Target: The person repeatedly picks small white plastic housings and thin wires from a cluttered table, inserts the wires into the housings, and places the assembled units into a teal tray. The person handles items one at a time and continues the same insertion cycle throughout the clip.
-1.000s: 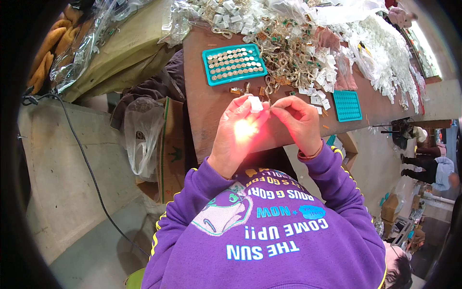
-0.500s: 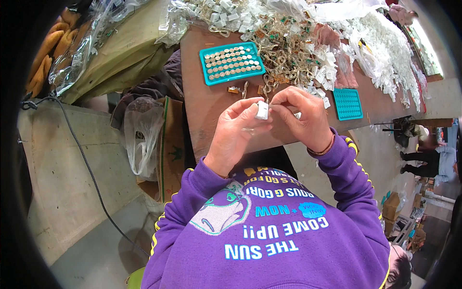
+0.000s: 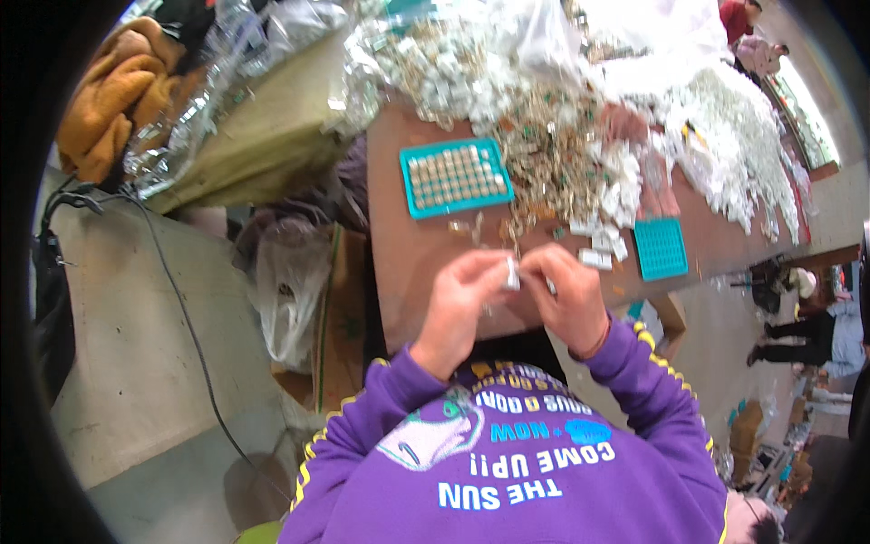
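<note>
Far to the left of the left hand lies a bunched, fuzzy orange-brown cloth [image 3: 118, 113], and nearer, a smooth olive-coloured sheet [image 3: 263, 131] with soft folds. A thin black cable [image 3: 177, 281] curves down, well left of the same hand. Closer on that side hang a wrinkled, see-through plastic bag [image 3: 294, 281] and, beside it, a brown cardboard box [image 3: 344, 313] with straight edges.

Beyond the left hand, on the smooth brown tabletop [image 3: 408, 281], sits a rectangular teal plastic tray [image 3: 408, 181] bearing rows of round, silvery discs [image 3: 458, 177]. The left hand [image 3: 458, 304] pinches a small white block-shaped piece [image 3: 512, 274] between thumb and forefinger, just in front of the right hand's fingertips.

The right hand [image 3: 569, 295] has thumb and forefinger drawn together at that piece; blur hides whether they grip anything. Beyond it spreads a tangled heap of tan cords [image 3: 548, 159], with glossy white blocks [image 3: 603, 245] nearer. To its right lies a dimpled teal plastic tray [image 3: 661, 249].
</note>
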Demonstrator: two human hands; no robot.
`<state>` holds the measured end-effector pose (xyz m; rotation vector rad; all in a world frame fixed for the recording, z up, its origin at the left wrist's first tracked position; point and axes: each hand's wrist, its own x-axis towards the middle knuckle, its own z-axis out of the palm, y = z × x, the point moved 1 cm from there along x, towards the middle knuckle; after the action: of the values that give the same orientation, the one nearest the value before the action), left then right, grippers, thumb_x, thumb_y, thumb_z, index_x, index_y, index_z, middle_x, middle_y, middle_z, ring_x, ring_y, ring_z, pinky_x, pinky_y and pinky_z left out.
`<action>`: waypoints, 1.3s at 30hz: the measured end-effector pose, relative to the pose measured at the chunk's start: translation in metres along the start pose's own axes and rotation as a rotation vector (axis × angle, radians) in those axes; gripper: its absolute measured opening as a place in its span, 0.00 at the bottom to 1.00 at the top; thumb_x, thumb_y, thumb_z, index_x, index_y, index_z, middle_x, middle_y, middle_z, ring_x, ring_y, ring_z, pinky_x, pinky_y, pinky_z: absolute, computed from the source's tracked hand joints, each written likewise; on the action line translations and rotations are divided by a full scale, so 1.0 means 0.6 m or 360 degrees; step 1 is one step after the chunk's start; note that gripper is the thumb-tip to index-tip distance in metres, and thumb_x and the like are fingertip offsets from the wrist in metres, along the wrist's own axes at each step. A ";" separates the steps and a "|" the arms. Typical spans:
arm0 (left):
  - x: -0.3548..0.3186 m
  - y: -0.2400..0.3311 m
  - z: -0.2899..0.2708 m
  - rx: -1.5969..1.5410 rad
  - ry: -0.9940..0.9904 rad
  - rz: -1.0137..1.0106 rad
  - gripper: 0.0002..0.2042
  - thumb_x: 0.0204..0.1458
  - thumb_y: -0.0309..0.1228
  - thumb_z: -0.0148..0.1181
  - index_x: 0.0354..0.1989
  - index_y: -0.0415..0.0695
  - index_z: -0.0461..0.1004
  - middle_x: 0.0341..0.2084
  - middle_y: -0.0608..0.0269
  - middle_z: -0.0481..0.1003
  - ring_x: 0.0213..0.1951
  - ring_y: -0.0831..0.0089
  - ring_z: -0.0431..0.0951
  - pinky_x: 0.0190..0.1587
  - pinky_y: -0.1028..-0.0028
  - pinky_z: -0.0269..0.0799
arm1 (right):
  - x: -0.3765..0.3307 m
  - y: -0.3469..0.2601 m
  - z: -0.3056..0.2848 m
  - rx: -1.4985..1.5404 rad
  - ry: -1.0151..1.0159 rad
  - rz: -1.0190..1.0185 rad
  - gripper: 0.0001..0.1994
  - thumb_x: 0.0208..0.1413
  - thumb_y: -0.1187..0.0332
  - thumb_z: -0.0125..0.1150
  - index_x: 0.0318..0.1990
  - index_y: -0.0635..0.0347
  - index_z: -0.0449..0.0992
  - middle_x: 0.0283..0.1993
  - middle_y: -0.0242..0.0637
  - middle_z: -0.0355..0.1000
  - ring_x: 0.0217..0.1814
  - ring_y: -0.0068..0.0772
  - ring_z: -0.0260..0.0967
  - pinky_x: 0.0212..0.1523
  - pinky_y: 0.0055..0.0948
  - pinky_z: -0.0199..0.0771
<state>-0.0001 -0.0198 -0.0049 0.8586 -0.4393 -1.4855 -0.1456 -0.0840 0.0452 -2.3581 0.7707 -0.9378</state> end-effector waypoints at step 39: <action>0.087 0.128 -0.049 0.2105 0.0260 0.1106 0.12 0.51 0.27 0.63 0.44 0.40 0.77 0.40 0.50 0.78 0.46 0.54 0.78 0.48 0.65 0.73 | -0.092 0.003 0.035 0.0712 0.0147 0.0427 0.05 0.51 0.80 0.63 0.36 0.64 0.77 0.33 0.41 0.77 0.31 0.35 0.77 0.31 0.26 0.75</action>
<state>0.0778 -0.0733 0.0186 1.5830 -1.4842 -0.3245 -0.1644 -0.0445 0.0054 -1.7895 0.7929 -0.9878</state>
